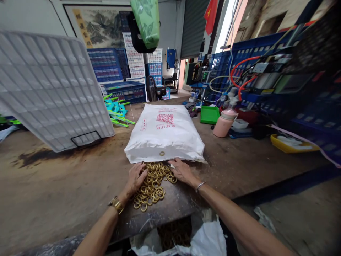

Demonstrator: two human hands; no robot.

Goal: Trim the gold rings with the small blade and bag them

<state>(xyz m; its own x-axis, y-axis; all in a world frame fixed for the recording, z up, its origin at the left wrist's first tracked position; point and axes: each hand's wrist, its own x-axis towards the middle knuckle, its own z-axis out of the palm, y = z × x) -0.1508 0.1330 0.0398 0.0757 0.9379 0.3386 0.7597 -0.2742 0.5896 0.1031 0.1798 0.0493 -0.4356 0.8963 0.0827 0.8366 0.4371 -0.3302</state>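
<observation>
A loose pile of brass-coloured metal rings (153, 181) lies on the worn tabletop between my hands. My left hand (136, 176) rests against the pile's left side, fingers loosely apart, with a gold watch on its wrist. On the other side, my right hand (182, 171) lies with its fingers stretched out along the rings' right edge; a bangle circles that wrist. Both hands reach close to the near edge of a full white woven sack (165, 133) with red print. One single ring (162, 153) shows against the sack's near end.
Below the table edge, an open white sack (207, 236) holds dark ring-like pieces. At left a white ribbed plastic panel (53, 89) stands beside green hangers (117, 112). To the right are a green tray (209, 115), a pink bottle (224, 123) and a yellow tray (293, 144).
</observation>
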